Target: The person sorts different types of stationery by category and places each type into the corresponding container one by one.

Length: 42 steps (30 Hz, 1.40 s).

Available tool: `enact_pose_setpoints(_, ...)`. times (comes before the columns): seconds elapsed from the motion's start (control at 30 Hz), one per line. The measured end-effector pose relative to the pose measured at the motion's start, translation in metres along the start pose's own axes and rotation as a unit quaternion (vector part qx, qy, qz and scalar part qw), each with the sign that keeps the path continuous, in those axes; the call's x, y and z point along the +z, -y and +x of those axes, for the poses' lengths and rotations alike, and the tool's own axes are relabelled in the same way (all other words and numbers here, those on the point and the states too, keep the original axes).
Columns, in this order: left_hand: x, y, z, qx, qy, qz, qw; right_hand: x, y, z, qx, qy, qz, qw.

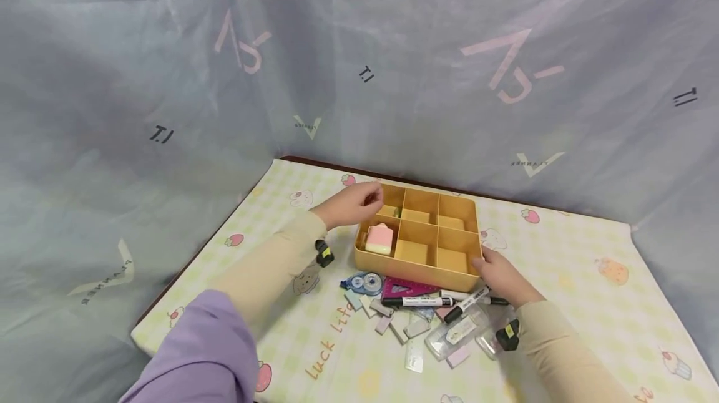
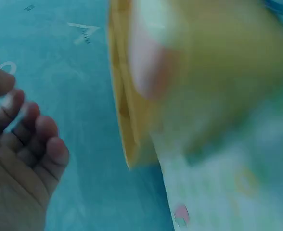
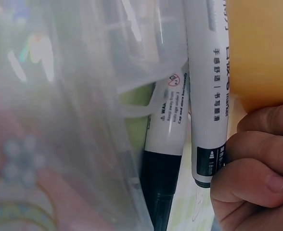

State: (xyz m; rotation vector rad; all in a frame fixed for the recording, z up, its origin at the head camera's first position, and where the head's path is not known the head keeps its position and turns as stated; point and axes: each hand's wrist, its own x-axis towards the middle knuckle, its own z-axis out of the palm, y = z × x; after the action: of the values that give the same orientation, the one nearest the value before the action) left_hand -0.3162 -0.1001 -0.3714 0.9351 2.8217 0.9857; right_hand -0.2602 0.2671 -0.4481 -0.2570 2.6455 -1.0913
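Observation:
A yellow organizer box point(image 1: 412, 269) with several compartments stands on the table. My left hand point(image 1: 349, 204) is over its back left corner, fingers loosely curled; in the left wrist view the hand point(image 2: 23, 154) holds nothing. In the front left compartment sits a pink-and-cream block-like item point(image 1: 379, 239), and a small greenish thing point(image 1: 397, 212) shows in the one behind it. My right hand point(image 1: 505, 275) grips the box's right wall near the front corner, thumb at the rim. Beside its curled fingers in the right wrist view lies a white marker point(image 3: 210, 96).
Before the box lie a blue correction tape point(image 1: 364, 282), a magenta ruler point(image 1: 405, 289), a black-capped marker point(image 1: 418, 301), several erasers, a clear ruler point(image 1: 414, 356) and a clear plastic case point(image 1: 457, 334). A grey curtain point(image 1: 337, 66) hangs behind the patterned tablecloth point(image 1: 567, 303).

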Motion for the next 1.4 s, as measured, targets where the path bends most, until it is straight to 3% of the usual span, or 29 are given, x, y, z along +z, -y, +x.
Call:
enact_pose_setpoints(0.13,0.000,0.017,-0.031,0.013,0.003,0.010,0.9999,-0.007,0.000,0.000,-0.003,-0.003,-0.012,1.000)
enact_pose_setpoints(0.23,0.010,0.031,-0.048,0.022,0.020,0.024,0.9992,-0.011,0.000,0.000,-0.002,-0.006,-0.019,1.000)
enact_pose_setpoints(0.43,0.036,0.044,-0.070,0.043,0.103,0.076,0.9909,-0.015,0.004,-0.003,-0.004,-0.003,-0.022,1.000)
enact_pose_setpoints(0.57,0.051,0.039,-0.077,0.050,0.128,0.120,0.9833,-0.013,0.005,-0.003,-0.001,-0.001,-0.019,1.000)
enact_pose_setpoints(0.83,0.070,0.022,-0.088,0.005,0.128,0.218,0.9675,-0.006,0.004,0.001,0.004,0.002,-0.013,1.000)
enact_pose_setpoints(1.03,0.079,0.024,-0.091,0.019,0.127,0.253,0.9590,-0.002,0.004,0.001,0.011,0.007,-0.004,1.000)
enact_pose_setpoints(1.2,0.074,0.023,-0.090,0.032,0.129,0.244,0.9605,-0.002,0.003,0.002,0.012,0.003,-0.004,1.000)
enact_pose_setpoints(1.4,0.050,0.027,-0.094,0.050,0.140,0.207,0.9669,0.001,0.002,0.001,0.013,-0.003,-0.008,1.000)
